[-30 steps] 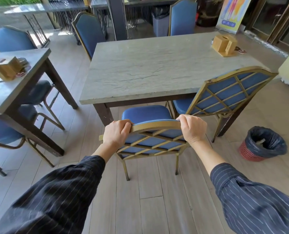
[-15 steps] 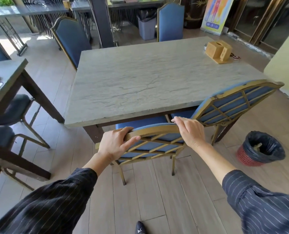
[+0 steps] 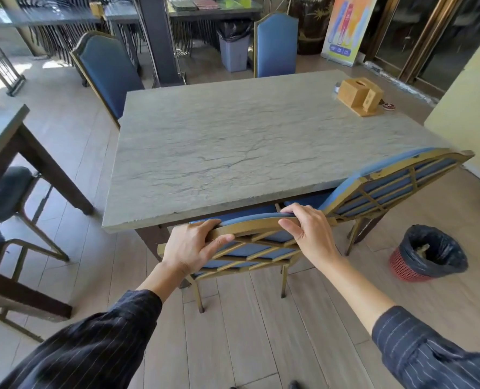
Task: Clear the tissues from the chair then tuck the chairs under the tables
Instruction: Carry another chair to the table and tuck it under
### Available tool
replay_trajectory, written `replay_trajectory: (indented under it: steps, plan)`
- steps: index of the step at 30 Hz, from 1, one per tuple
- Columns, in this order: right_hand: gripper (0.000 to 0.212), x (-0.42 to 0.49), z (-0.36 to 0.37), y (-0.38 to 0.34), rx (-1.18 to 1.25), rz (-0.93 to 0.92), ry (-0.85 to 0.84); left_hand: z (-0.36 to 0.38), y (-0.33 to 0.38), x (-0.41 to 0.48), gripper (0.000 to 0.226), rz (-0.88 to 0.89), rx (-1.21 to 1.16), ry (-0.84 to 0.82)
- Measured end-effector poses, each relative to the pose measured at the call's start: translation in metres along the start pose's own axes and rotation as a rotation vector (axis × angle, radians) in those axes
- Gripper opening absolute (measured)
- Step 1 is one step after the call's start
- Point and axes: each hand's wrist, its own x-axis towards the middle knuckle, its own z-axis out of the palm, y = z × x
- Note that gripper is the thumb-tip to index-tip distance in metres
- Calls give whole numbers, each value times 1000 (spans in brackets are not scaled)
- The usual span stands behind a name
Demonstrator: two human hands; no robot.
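1. My left hand [image 3: 189, 247] grips the top rail of the near chair [image 3: 250, 249]: fingers curled over the front of the gold frame, thumb pressed along the rail's back face.
2. My right hand [image 3: 307, 233] rests on the same rail toward its right end, fingers loosely bent over the top edge, thumb extended underneath; the grasp is partial, not a full clench.
3. The near chair stands directly ahead of me, its blue seat under the near edge of the grey stone table [image 3: 247, 153], its backrest just outside that edge.
4. A second chair [image 3: 387, 189] sits just to the right, its backrest angled against the table's near right corner.
5. A red waste basket [image 3: 426, 256] with a black liner stands on the floor, right of both chairs.
6. A wooden tissue box [image 3: 359, 95] sits at the table's far right corner.
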Motion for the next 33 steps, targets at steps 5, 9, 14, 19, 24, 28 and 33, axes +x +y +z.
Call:
replay_trajectory:
  steps: [5, 9, 14, 19, 24, 28, 33]
  plan:
    - [76, 24, 6, 11, -20, 33, 8, 5, -6, 21, 89, -26, -1, 11]
    - [77, 42, 10, 19, -31, 29, 4, 13, -11, 37, 91, -17, 23, 35]
    - [77, 64, 14, 27, -45, 25, -31, 24, -11, 53, 83, -53, 100, 66]
    - [78, 69, 15, 41, -93, 21, -35, 49, 15, 49, 52, -249, 161, 156]
    - [64, 70, 17, 42, -46, 87, -28, 50, 0, 57, 50, -136, 146, 202]
    - [57, 77, 20, 47, -12, 153, 27, 56, 2, 64, 51, -141, 139, 247]
    - [57, 89, 29, 45, -76, 162, 59, 51, -5, 75, 53, -138, 133, 267]
